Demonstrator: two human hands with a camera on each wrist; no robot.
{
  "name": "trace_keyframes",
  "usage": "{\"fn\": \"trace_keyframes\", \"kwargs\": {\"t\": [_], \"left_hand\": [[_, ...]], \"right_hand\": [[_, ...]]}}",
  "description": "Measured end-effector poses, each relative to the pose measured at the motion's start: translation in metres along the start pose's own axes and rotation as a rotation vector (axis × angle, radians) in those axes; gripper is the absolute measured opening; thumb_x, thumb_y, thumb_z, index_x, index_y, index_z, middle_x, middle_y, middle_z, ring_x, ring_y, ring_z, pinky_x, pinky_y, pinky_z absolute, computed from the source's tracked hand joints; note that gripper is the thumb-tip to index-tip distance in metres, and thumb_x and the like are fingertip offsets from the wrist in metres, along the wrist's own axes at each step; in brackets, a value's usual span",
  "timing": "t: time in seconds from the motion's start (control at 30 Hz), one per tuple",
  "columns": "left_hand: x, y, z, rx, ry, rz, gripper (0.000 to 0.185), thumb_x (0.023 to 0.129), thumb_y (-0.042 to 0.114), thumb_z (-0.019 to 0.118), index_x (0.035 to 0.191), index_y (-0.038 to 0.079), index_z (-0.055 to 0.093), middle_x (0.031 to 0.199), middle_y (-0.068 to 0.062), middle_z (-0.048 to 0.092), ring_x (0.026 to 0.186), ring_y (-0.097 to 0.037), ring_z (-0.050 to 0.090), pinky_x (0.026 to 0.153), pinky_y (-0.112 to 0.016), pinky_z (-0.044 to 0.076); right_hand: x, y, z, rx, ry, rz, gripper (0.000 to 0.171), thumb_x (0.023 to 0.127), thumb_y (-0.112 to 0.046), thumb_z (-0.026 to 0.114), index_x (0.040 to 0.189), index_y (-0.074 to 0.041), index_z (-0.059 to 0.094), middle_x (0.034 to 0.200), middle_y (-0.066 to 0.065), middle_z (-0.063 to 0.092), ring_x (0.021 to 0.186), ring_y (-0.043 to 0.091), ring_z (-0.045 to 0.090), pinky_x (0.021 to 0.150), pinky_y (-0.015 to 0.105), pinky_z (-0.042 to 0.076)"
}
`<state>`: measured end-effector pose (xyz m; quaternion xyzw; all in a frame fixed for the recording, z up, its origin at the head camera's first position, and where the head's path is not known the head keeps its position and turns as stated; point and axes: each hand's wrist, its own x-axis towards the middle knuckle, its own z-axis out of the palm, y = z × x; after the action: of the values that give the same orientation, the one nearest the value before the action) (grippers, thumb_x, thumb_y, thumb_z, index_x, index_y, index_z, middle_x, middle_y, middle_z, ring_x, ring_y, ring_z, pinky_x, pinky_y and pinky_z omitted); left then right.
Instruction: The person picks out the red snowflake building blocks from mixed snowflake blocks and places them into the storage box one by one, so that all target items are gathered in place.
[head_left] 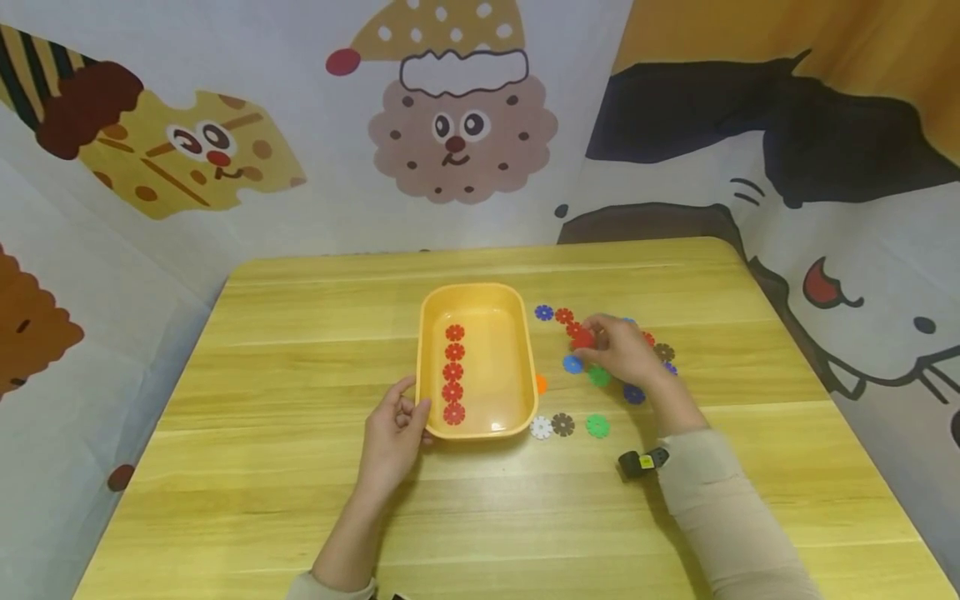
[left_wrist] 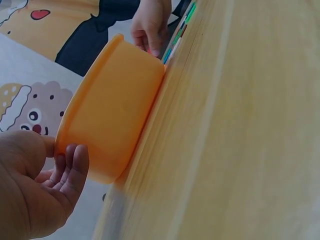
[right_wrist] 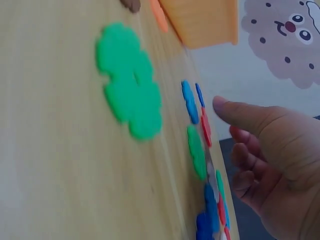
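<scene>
My left hand [head_left: 393, 437] holds the yellow-orange plastic tray [head_left: 531, 367] at its near left corner. The thumb is at the rim, and the other fingers curl against the outer wall, as the left wrist view shows. Inside the tray, red snowflake building discs [head_left: 452, 372] lie in a column along the left side. Right of the tray, my right hand [head_left: 622, 348] pinches a red snowflake disc [head_left: 582, 337] between thumb and forefinger. Two more red discs [head_left: 564, 316] lie just beyond it. In the right wrist view the pinched disc is hidden behind the hand.
Around the right hand lie loose discs: light blue [head_left: 572, 364], green [head_left: 597, 426], brown [head_left: 562, 424], white [head_left: 541, 427] and dark blue [head_left: 543, 312]. An orange disc [head_left: 542, 384] sits against the tray's right wall. A cartoon-print cloth [head_left: 300, 217] hangs behind the wooden table [head_left: 262, 400].
</scene>
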<state>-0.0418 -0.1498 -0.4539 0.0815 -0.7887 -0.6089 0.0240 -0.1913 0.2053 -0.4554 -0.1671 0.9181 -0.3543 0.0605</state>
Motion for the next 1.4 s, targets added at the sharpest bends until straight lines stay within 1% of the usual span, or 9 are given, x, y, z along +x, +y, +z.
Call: {"fn": "trace_keyframes", "kwargs": {"t": [0.13, 0.3, 0.4, 0.57, 0.8, 0.97, 1.1, 1.3, 1.4], "left_hand": [[0.0, 0.0, 0.0, -0.003, 0.0, -0.003, 0.048, 0.101, 0.01, 0.064, 0.146, 0.002, 0.048, 0.086, -0.013, 0.058, 0.064, -0.021, 0.065, 0.059, -0.031, 0.065], [-0.001, 0.0, 0.0, -0.011, -0.006, -0.01, 0.048, 0.101, 0.011, 0.063, 0.146, 0.003, 0.048, 0.087, -0.013, 0.058, 0.065, -0.022, 0.065, 0.06, -0.032, 0.066], [-0.001, -0.001, 0.0, -0.012, -0.005, -0.008, 0.048, 0.101, 0.01, 0.063, 0.146, 0.003, 0.047, 0.087, -0.013, 0.058, 0.065, -0.023, 0.065, 0.06, -0.032, 0.066], [-0.001, -0.001, 0.0, -0.003, -0.001, -0.009, 0.048, 0.101, 0.01, 0.063, 0.146, 0.003, 0.048, 0.087, -0.013, 0.058, 0.065, -0.023, 0.065, 0.06, -0.032, 0.066], [-0.001, 0.0, -0.001, 0.006, 0.002, -0.001, 0.049, 0.101, 0.009, 0.063, 0.146, 0.001, 0.047, 0.087, -0.012, 0.058, 0.064, -0.021, 0.065, 0.06, -0.032, 0.066], [-0.001, 0.0, -0.001, 0.013, 0.002, 0.005, 0.049, 0.101, 0.009, 0.063, 0.146, 0.0, 0.047, 0.086, -0.012, 0.059, 0.064, -0.02, 0.065, 0.06, -0.032, 0.066], [-0.001, 0.0, -0.001, 0.005, 0.003, -0.005, 0.048, 0.101, 0.009, 0.063, 0.146, 0.001, 0.048, 0.086, -0.013, 0.058, 0.064, -0.021, 0.065, 0.06, -0.032, 0.066], [0.0, 0.0, -0.001, 0.0, -0.001, -0.014, 0.049, 0.101, 0.01, 0.063, 0.146, 0.002, 0.047, 0.087, -0.013, 0.059, 0.065, -0.021, 0.065, 0.06, -0.031, 0.066], [0.0, 0.0, -0.001, -0.003, -0.002, -0.008, 0.049, 0.101, 0.01, 0.064, 0.146, 0.002, 0.048, 0.086, -0.013, 0.058, 0.065, -0.02, 0.065, 0.06, -0.031, 0.066]], "right_hand": [[0.003, -0.01, 0.005, 0.052, 0.054, -0.018, 0.041, 0.088, -0.017, 0.082, 0.121, -0.003, 0.062, 0.088, 0.008, 0.063, 0.074, 0.021, 0.058, 0.058, 0.025, 0.054], [0.008, -0.025, 0.01, 0.139, 0.085, -0.041, 0.035, 0.088, -0.017, 0.081, 0.117, -0.007, 0.063, 0.08, 0.007, 0.058, 0.069, 0.022, 0.054, 0.047, 0.023, 0.047], [0.011, -0.032, 0.014, 0.167, 0.09, -0.051, 0.035, 0.089, -0.019, 0.081, 0.118, -0.007, 0.064, 0.08, 0.006, 0.057, 0.071, 0.021, 0.054, 0.051, 0.022, 0.047], [0.016, -0.041, 0.02, 0.214, 0.096, -0.055, 0.037, 0.09, -0.02, 0.079, 0.121, -0.006, 0.064, 0.086, 0.006, 0.062, 0.076, 0.022, 0.057, 0.059, 0.023, 0.053], [0.02, -0.053, 0.025, 0.243, 0.098, -0.053, 0.042, 0.089, -0.024, 0.08, 0.123, -0.006, 0.064, 0.094, 0.008, 0.064, 0.078, 0.022, 0.057, 0.062, 0.024, 0.055], [0.025, -0.063, 0.027, 0.239, 0.103, -0.109, 0.041, 0.088, -0.023, 0.081, 0.122, -0.006, 0.067, 0.096, 0.007, 0.066, 0.076, 0.021, 0.057, 0.059, 0.023, 0.053], [0.03, -0.07, 0.031, 0.227, 0.105, -0.158, 0.04, 0.089, -0.019, 0.08, 0.123, -0.003, 0.066, 0.094, 0.008, 0.066, 0.075, 0.021, 0.057, 0.058, 0.022, 0.051], [0.037, -0.082, 0.036, 0.213, 0.092, -0.193, 0.04, 0.089, -0.016, 0.08, 0.122, 0.0, 0.064, 0.085, 0.007, 0.063, 0.076, 0.02, 0.058, 0.062, 0.023, 0.054], [0.04, -0.087, 0.039, 0.205, 0.085, -0.208, 0.039, 0.089, -0.016, 0.08, 0.121, 0.001, 0.064, 0.085, 0.006, 0.062, 0.076, 0.02, 0.057, 0.063, 0.025, 0.053]]}}
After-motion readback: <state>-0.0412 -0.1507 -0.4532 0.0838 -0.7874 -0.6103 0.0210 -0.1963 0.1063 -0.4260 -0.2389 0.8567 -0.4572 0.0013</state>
